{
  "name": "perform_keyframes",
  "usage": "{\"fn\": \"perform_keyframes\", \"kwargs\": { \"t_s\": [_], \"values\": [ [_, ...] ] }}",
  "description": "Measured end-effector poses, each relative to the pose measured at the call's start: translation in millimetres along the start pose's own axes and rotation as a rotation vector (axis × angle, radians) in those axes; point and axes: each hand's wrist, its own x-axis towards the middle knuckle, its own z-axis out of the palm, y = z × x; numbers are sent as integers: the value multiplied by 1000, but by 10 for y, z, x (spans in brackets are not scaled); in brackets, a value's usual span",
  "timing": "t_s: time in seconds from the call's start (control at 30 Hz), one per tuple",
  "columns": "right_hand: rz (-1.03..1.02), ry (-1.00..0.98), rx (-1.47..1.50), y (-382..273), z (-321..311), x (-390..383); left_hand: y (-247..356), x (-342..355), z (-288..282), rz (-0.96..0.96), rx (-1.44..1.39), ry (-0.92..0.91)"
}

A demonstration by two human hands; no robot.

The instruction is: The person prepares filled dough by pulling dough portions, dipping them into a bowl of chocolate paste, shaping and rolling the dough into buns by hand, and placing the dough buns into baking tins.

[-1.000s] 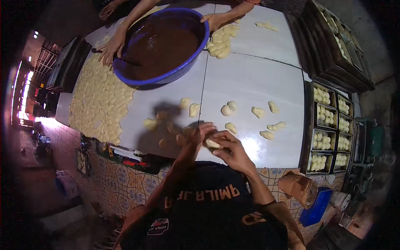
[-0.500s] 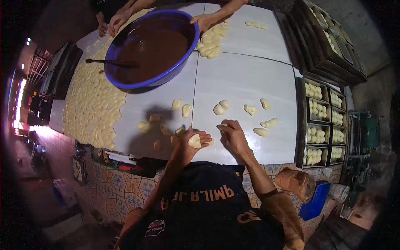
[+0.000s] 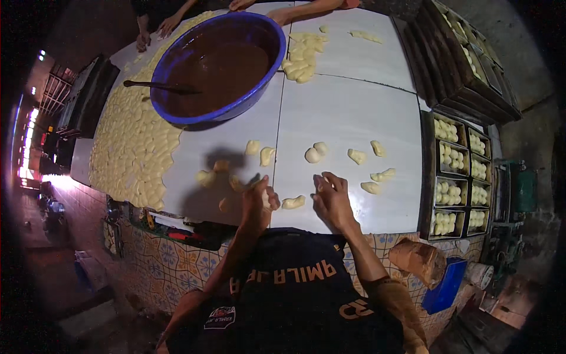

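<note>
My left hand (image 3: 257,203) is turned on its side over the white table, its fingers curled around a pale piece of dough (image 3: 266,199). To the right, my right hand (image 3: 333,200) is bent just above the surface with its fingers apart, and I see nothing in it. A twisted dough piece (image 3: 293,202) lies between my two hands. Beyond them sit two touching round dough balls (image 3: 312,155). Several flattened pieces lie around, among them a dough piece (image 3: 267,156) near my left hand and a dough piece (image 3: 371,187) near my right.
A blue basin (image 3: 259,94) of brown liquid, with a dark spoon (image 3: 162,88) in it, stands far left. Flattened dough (image 3: 132,147) covers the table's left side. Dough-filled tins (image 3: 449,183) line the right edge, below stacked trays (image 3: 454,65). Another person's hands (image 3: 169,25) are at the far edge.
My left palm has turned from facing up to sideways, its fingers curling over the dough. My right hand's fingers have spread from a pinch. The other person's hands have shifted around the basin.
</note>
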Motion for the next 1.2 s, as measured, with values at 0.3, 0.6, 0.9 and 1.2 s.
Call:
{"fn": "perform_keyframes", "kwargs": {
  "t_s": [0.3,0.6,0.9,1.2],
  "values": [
    [327,-225,-153,-261,-260,111,547,-313,-263,246,11,38],
    [-72,-241,441,-768,149,265,118,-146,117,-130,-218,-444],
    [45,78,692,-774,38,473,44,-118,314,395,600,-67],
    [-216,-38,860,-631,180,836,124,98,474,-1,-175,-309]
  ]
}}
